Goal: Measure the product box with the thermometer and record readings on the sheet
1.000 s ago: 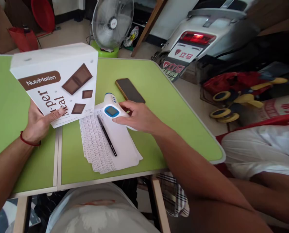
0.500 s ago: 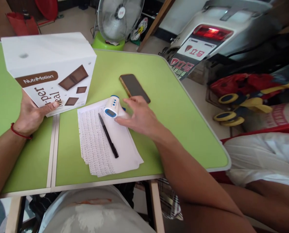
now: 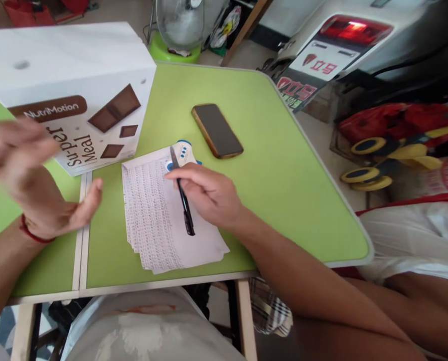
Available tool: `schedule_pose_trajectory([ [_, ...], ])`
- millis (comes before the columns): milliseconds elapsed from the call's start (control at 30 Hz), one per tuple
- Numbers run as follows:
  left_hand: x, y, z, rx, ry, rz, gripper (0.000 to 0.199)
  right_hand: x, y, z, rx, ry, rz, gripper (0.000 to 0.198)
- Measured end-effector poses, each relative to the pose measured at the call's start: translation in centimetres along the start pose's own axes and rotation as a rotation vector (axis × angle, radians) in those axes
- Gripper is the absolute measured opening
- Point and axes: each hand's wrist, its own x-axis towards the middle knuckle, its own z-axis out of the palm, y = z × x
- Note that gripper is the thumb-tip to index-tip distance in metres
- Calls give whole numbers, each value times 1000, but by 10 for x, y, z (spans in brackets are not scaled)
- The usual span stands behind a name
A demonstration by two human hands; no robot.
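- Green table [image 3: 302, 210], pale-rimmed, a seam running across its top.
- Pen [image 3: 186, 208] above the papers [image 3: 152, 215], pinched between thumb and fingers of the right hand [image 3: 212, 193].
- Thermometer [image 3: 185, 150] at the papers' far edge, partly hidden by the right hand.
- Left hand [image 3: 41, 193] blurred, thumb and fingers apart, in front of the box [image 3: 77, 75]; whether they touch, I cannot tell.
- Phone [image 3: 219, 130] lying face up beyond the right hand.
- Past the table, on the floor: a fan [image 3: 180, 22] by a green stool [image 3: 163, 47], and a scooter [image 3: 355, 32] with its tail light lit.
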Motion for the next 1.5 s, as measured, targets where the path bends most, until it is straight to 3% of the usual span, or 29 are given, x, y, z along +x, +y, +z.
schedule_pose_trajectory([
  [33,1,10,0,-24,89,30,57,0,2,0,88,25,1,28],
  [167,2,40,6,-168,-212,115,32,0,2,10,260,106,41,37],
  [267,-2,40,13,-247,-389,100,23,1,-6,16,296,226,114,15],
  [333,-5,35,17,-272,-444,106,24,5,-12,17,365,204,194,22],
  [400,-7,31,19,-271,-460,117,27,10,-16,17,422,132,297,27],
  [500,-9,29,21,-251,-466,128,30,17,-13,20,396,122,398,14],
  [733,-12,30,21,-258,-512,122,28,16,4,40,271,295,394,2],
  [1000,-15,28,24,-267,-501,102,28,13,2,41,176,251,331,8],
  [1500,-13,28,22,-266,-521,105,30,12,3,40,167,203,350,6],
])
